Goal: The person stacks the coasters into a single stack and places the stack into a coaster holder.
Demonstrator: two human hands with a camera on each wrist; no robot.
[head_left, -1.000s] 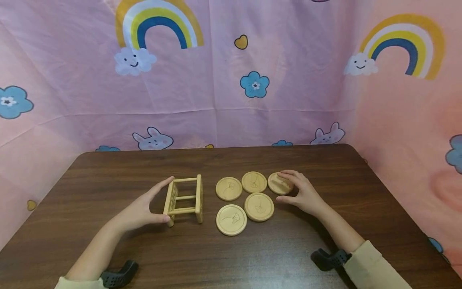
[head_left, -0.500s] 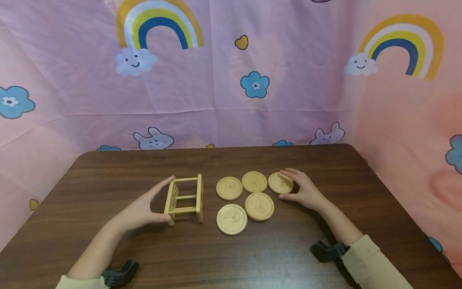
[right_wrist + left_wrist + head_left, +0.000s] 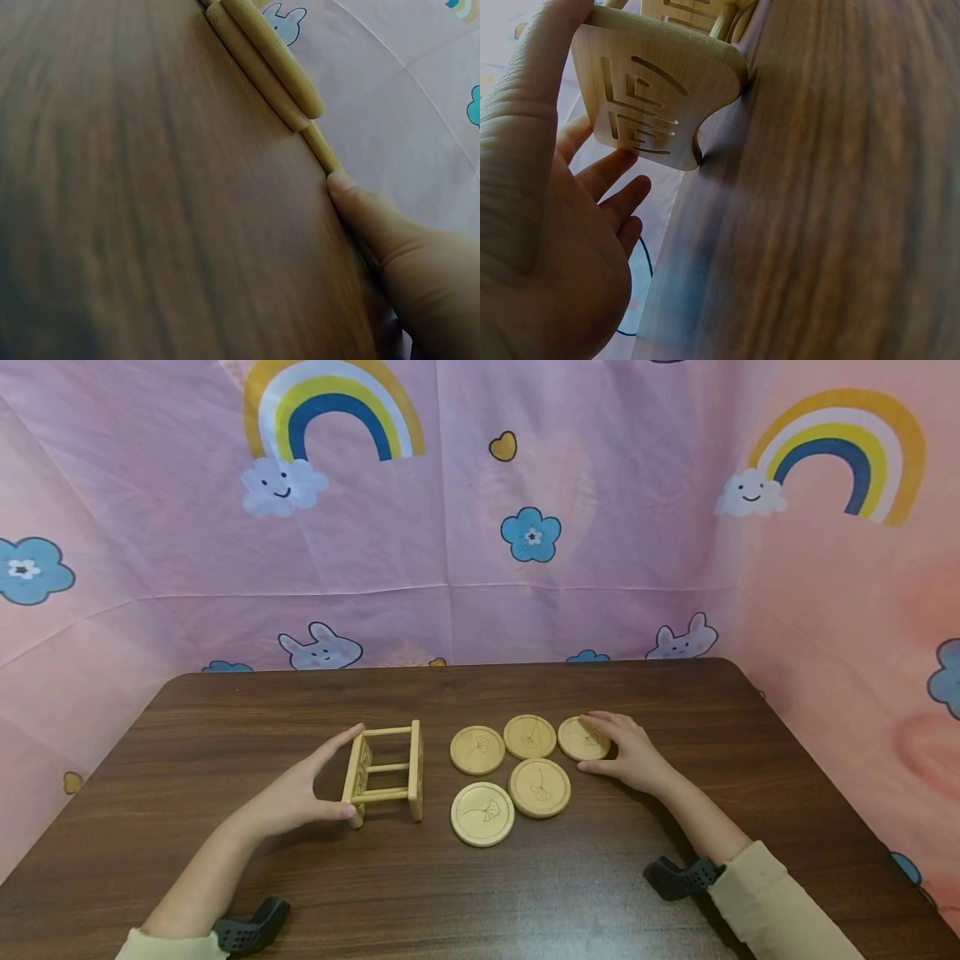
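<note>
In the head view my left hand (image 3: 288, 797) holds a light wooden coaster rack (image 3: 387, 793) by its left end panel, thumb on the near edge and fingers at the far edge. Carved slots mark that end panel (image 3: 641, 94) in the left wrist view. On the right, my right hand (image 3: 630, 756) grips the rim of a round wooden coaster (image 3: 581, 740), which lies on the table. In the right wrist view its thumb (image 3: 367, 210) touches that coaster's edge (image 3: 320, 150). The other fingers are hidden there.
Several more coasters with engraved leaves lie between the hands: one at back left (image 3: 477, 750), one at back middle (image 3: 529, 737), one in the middle (image 3: 539, 787) and one nearest (image 3: 482, 814). A patterned cloth (image 3: 450, 543) hangs behind the dark wooden table (image 3: 420, 902).
My right forearm has shifted slightly away from the body, its fingers staying around the coaster. That coaster's engraving shows more clearly than a second ago. Left hand and rack look unmoved.
</note>
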